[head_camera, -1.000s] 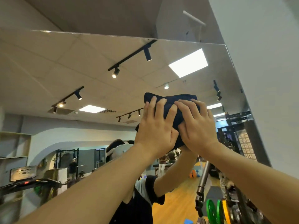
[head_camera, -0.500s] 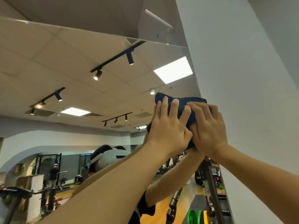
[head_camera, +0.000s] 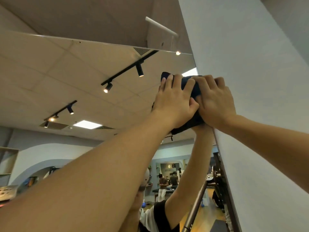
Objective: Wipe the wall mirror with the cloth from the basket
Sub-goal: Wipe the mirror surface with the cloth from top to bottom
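- Left hand (head_camera: 173, 104): raised overhead, fingers spread and nearly straight, palm pressing flat on the dark navy folded cloth (head_camera: 192, 91); it pins the fabric rather than gripping it.
- Right hand (head_camera: 215, 101): placed just beside the left, thumbs close together, fingers extended with a slight bend over the cloth's right part; it likewise presses flat.
- Dark navy folded cloth: soft, matte textile, bunched into a thick pad; visible between the 2 hands, above the left fingertips, and as a loose edge hanging below the palms. It lies against the glass near the mirror's upper right corner.
- Large frameless wall mirror (head_camera: 70, 77): smooth, flat, rectangular pane with a thin bright top edge; its right edge meets the projecting wall, and the right hand overlaps that junction.
- Pale grey painted wall (head_camera: 260, 67): matte, plain surface that fills the right side of the view and runs down alongside the mirror's edge.
- Reflection, upper part: off-white ceiling tiles in a square grid, black track rails carrying small cylindrical spotlights (head_camera: 139, 70), and a lit rectangular panel (head_camera: 87, 124).
- Reflection, lower part: both raised forearms mirrored, a dark short-sleeved shirt, a pale arched wall, wooden flooring, and distant people standing in the room.
- Above the mirror: a brownish matte ceiling surface and a white wall-mounted unit (head_camera: 160, 36) with a slanted top bar.
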